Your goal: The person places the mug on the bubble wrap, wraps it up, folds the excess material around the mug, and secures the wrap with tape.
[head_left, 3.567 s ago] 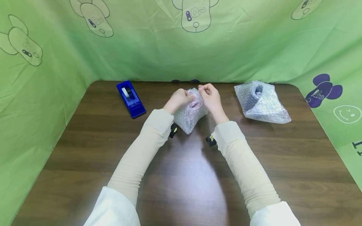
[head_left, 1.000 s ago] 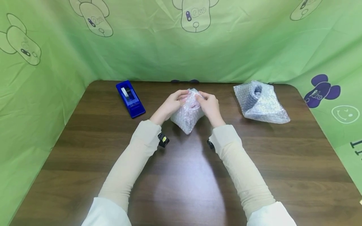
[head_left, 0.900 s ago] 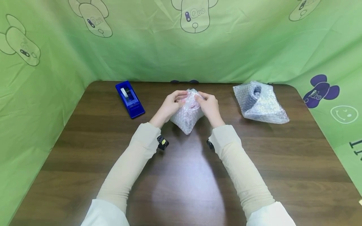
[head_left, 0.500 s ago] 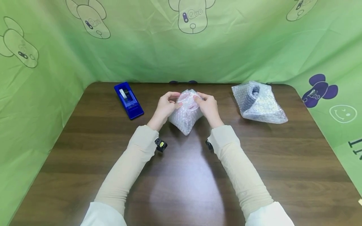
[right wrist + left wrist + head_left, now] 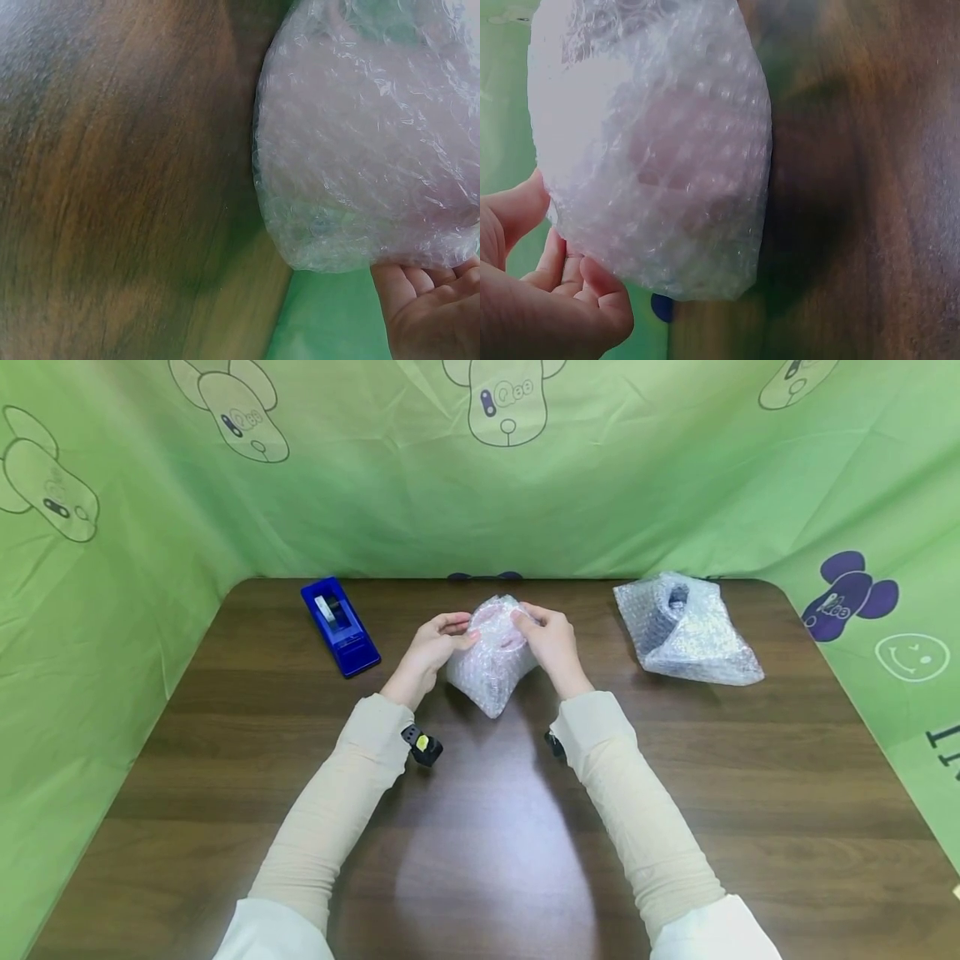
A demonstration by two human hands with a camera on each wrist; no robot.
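A bubble wrap bundle point(image 5: 495, 664) stands at the back middle of the table, with a pinkish round thing showing through the plastic. In the left wrist view the wrapped bundle point(image 5: 660, 150) fills the middle. My left hand point(image 5: 429, 652) pinches its left edge, thumb in front and curled fingers behind. On the opposite side my right hand point(image 5: 553, 647) grips the upper part, its thumb on top; those fingers are partly hidden behind the wrap. Seen from the right wrist, fingers of the right hand point(image 5: 435, 307) lie against the plastic.
Farther right sits another bubble-wrapped bundle point(image 5: 693, 635) with a round opening. A blue elongated case point(image 5: 345, 631) with a white piece in its recess lies at the back left. A green printed curtain point(image 5: 375, 502) hangs behind the brown wooden table point(image 5: 495, 860).
My left hand has shifted left and lower along the bundle's edge. My right hand has come down onto the bundle's top right. The bundle has turned slightly; the other things stay put.
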